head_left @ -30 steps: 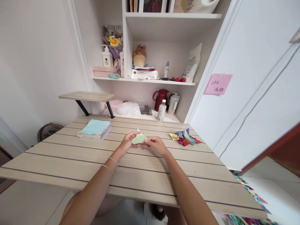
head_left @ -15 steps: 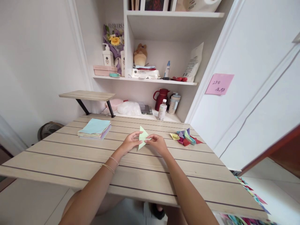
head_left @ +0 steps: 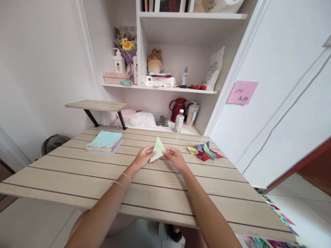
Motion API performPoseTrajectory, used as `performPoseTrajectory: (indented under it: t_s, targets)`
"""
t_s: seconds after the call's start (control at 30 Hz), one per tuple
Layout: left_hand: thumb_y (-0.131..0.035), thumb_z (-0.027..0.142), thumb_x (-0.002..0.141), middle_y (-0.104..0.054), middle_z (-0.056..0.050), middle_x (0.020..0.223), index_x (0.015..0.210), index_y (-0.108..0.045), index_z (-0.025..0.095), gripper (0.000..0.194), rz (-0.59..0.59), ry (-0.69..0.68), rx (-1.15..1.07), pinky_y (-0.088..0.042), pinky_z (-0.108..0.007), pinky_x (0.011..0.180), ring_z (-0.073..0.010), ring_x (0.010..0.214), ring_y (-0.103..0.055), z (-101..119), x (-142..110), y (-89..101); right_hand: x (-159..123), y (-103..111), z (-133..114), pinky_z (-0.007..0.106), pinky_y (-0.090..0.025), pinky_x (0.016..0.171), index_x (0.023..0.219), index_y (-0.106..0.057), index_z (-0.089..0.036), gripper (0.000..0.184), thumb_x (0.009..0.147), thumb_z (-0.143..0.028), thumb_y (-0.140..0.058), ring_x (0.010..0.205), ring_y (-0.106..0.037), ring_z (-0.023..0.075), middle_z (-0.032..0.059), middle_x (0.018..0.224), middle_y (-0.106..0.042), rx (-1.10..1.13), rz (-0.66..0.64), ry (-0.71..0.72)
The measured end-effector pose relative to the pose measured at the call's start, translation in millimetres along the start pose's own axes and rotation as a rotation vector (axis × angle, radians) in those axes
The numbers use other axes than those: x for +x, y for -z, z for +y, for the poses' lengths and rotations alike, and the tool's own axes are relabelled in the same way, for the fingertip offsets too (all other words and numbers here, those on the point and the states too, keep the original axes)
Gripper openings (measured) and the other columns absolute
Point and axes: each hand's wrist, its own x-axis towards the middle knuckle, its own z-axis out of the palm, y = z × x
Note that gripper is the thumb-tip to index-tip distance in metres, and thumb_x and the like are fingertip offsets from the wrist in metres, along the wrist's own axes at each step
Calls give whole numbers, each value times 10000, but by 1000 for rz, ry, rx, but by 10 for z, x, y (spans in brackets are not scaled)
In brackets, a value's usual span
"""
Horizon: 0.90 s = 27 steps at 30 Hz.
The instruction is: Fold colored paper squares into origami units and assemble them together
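Between my hands, above the middle of the table (head_left: 111,172), is a light green piece of folded paper (head_left: 158,148), a pointed triangle with its tip away from me. My left hand (head_left: 144,156) pinches its left edge, thumb on top. On the opposite side my right hand (head_left: 174,157) grips the right edge between thumb and fingers. Fingertips behind the paper are partly hidden.
A stack of coloured paper sheets (head_left: 104,141), pale blue on top, lies to the left. Folded paper pieces (head_left: 204,151) in several colours are heaped to the right. A plastic bottle (head_left: 179,121) and a red jug (head_left: 178,109) stand at the back, below shelves (head_left: 181,89).
The folded paper has been turned over or refolded: its middle crease and side flap no longer show, and a smooth triangular face does. Both hands stay in nearly the same place.
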Motion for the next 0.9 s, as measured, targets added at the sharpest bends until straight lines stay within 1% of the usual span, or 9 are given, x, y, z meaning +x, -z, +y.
performPoseTrajectory:
  t_s: [0.07, 0.13, 0.27, 0.4, 0.53, 0.6, 0.67, 0.77, 0.9]
  targets:
    - [-659, 337, 658, -659, -136, 916, 1071, -562, 105, 483, -41, 4, 26, -475, -272, 619, -200, 736, -629, 2, -5, -11, 8, 5, 20, 250, -467, 601, 760, -604, -152, 355, 577, -446, -687, 642, -599, 145, 26, 663, -647, -11, -19, -30]
    - [-663, 342, 649, -673, -123, 874, 1002, -604, 103, 431, -38, 1, 45, -469, -259, 598, -201, 728, -628, -2, -5, -13, 11, 5, 32, 236, -455, 564, 759, -602, -157, 363, 573, -457, -686, 619, -593, 137, 20, 650, -642, -21, -20, -56]
    - [-680, 335, 624, -687, -101, 776, 940, -630, 97, 398, 11, -14, 69, -467, -260, 578, -185, 646, -625, -11, 6, 8, 4, -5, 28, 226, -444, 525, 770, -602, -157, 355, 597, -459, -671, 558, -578, 124, 9, 597, -623, -60, -41, -55]
    - [-687, 308, 620, -688, -96, 758, 919, -639, 94, 370, 27, -12, 91, -468, -252, 589, -180, 661, -625, 3, -4, 5, 5, -6, 44, 227, -445, 512, 789, -606, -154, 328, 635, -441, -644, 550, -576, 127, 11, 598, -614, -146, -58, -18]
    - [-677, 312, 638, -686, -107, 812, 966, -621, 91, 399, -28, 14, 56, -482, -258, 585, -186, 699, -628, 11, -34, -47, 19, 4, 97, 224, -460, 505, 825, -609, -172, 318, 639, -428, -634, 580, -583, 123, 16, 729, -628, -226, 37, 33]
    - [-687, 307, 627, -680, -112, 861, 999, -606, 96, 436, -46, 7, 39, -494, -274, 607, -194, 732, -630, 0, -42, -74, 21, -1, 113, 234, -481, 522, 875, -604, -185, 342, 623, -412, -646, 603, -590, 121, 27, 833, -634, -219, 113, 43]
    - [-708, 293, 601, -673, -111, 901, 1019, -596, 109, 471, -40, -5, 48, -503, -286, 626, -195, 742, -632, -17, -44, -90, 16, -19, 108, 255, -503, 564, 916, -601, -191, 371, 610, -393, -658, 649, -604, 133, 41, 908, -636, -185, 149, 40]
    - [-728, 281, 568, -663, -104, 937, 1025, -594, 131, 500, -19, -32, 89, -509, -284, 622, -193, 733, -636, -40, -46, -89, -6, -64, 63, 291, -517, 638, 945, -611, -189, 393, 608, -383, -661, 742, -620, 171, 57, 957, -645, -124, 81, 9]
    - [-737, 273, 544, -659, -96, 944, 999, -606, 141, 492, -38, -74, 159, -506, -275, 605, -194, 708, -640, -45, -59, -75, -49, -121, -15, 321, -504, 719, 969, -622, -183, 421, 603, -383, -680, 847, -617, 210, 68, 986, -651, -82, -42, -7]
